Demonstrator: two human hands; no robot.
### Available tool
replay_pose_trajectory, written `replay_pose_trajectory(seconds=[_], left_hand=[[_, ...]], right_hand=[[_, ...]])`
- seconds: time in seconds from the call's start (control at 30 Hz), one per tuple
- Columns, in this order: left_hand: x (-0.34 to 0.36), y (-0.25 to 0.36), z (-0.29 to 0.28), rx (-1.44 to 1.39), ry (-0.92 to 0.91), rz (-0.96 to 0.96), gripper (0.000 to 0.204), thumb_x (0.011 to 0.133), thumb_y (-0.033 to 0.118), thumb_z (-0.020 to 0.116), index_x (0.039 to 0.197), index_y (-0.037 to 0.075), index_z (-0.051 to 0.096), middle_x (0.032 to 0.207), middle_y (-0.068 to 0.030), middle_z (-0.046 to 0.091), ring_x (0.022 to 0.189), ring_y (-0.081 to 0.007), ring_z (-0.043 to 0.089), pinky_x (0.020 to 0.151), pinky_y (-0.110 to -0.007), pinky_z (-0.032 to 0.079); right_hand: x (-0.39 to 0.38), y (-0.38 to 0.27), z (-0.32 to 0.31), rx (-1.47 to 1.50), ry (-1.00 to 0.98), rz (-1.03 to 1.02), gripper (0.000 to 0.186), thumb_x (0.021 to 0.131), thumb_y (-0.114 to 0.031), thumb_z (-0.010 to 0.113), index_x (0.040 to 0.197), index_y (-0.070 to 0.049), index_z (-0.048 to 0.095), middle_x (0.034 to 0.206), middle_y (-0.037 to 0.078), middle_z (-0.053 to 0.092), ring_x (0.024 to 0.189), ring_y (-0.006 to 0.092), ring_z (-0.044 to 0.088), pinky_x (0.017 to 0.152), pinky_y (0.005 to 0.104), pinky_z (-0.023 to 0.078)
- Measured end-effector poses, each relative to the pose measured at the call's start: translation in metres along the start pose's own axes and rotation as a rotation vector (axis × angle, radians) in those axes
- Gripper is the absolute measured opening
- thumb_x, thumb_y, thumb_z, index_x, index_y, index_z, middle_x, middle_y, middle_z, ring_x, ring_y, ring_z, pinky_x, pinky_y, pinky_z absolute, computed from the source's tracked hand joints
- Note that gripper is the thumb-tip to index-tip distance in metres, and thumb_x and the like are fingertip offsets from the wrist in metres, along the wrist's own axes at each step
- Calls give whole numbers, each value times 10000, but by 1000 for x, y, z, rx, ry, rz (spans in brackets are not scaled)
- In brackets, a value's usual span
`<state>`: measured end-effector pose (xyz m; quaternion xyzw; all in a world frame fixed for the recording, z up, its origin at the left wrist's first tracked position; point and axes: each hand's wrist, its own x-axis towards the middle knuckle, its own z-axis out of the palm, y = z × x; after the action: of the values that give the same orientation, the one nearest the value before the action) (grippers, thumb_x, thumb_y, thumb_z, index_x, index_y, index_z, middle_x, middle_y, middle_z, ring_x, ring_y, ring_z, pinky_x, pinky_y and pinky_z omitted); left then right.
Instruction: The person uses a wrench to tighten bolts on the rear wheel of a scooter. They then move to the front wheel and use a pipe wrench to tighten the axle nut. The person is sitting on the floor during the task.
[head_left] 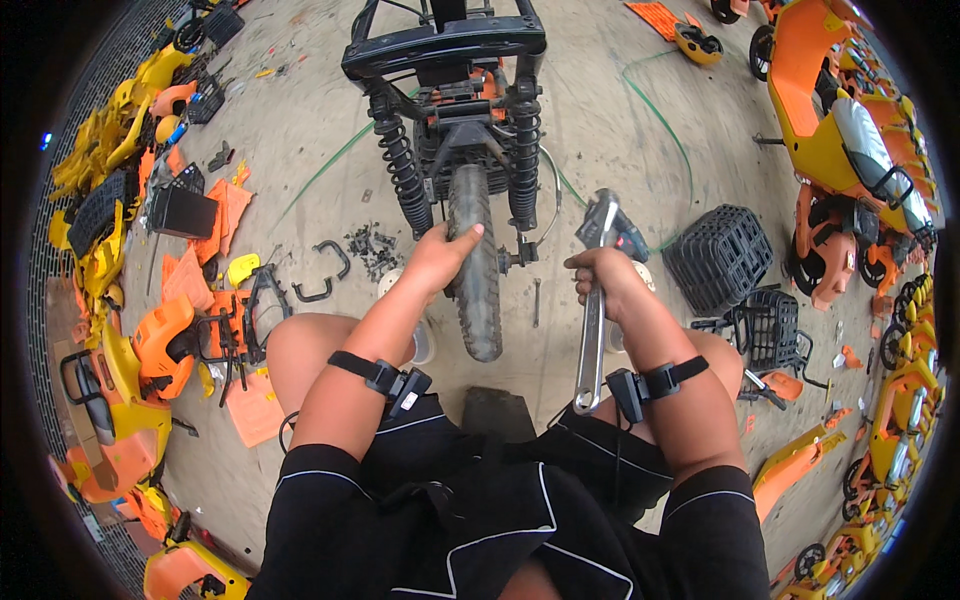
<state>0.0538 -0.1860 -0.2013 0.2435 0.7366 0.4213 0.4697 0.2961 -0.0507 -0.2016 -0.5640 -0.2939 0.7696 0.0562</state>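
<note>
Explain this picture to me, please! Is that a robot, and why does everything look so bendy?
There's no robot here: those are a person's own bare arms, with black straps around the forearms. The picture comes from a camera on the person's head, looking down. Its very wide lens bends straight things near the rim.

The left hand is on a black wheel, below two big springs. The right hand holds a long silver wrench.

On the floor lie a small wrench, a heap of little dark bits and black baskets. Yellow and orange scooters stand at the right.
</note>
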Motion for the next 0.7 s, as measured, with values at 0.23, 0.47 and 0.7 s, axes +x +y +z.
replay_pose_trajectory(seconds=[0.23, 0.47, 0.7], left_hand=[[-20, -7, 3, 71, -38, -39, 627, 898, 366, 730, 1238, -129, 550, 1144, -194, 659, 1023, -235, 628, 927, -342, 477], [-57, 5, -11, 674, -213, -46, 685, 853, 428, 738, 1227, -117, 556, 1063, -267, 684, 992, -337, 677, 862, -398, 522], [-46, 23, -38, 840, 220, 245, 523, 926, 374, 630, 1249, -35, 585, 1014, -202, 716, 924, -337, 700, 816, -392, 534]], right_hand=[[19, 21, 8, -273, 18, -11, 90, 865, -84, 573, 818, -8, 561, 649, 64, 509, 518, 187, 482, 481, 366, 403], [32, 29, 10, -387, 28, -60, 201, 897, -74, 551, 1004, 93, 586, 806, 200, 691, 495, 238, 580, 447, 376, 463], [45, 55, 13, -448, 94, -203, 215, 938, -142, 595, 984, 67, 578, 764, 152, 668, 528, 236, 620, 495, 354, 516]])
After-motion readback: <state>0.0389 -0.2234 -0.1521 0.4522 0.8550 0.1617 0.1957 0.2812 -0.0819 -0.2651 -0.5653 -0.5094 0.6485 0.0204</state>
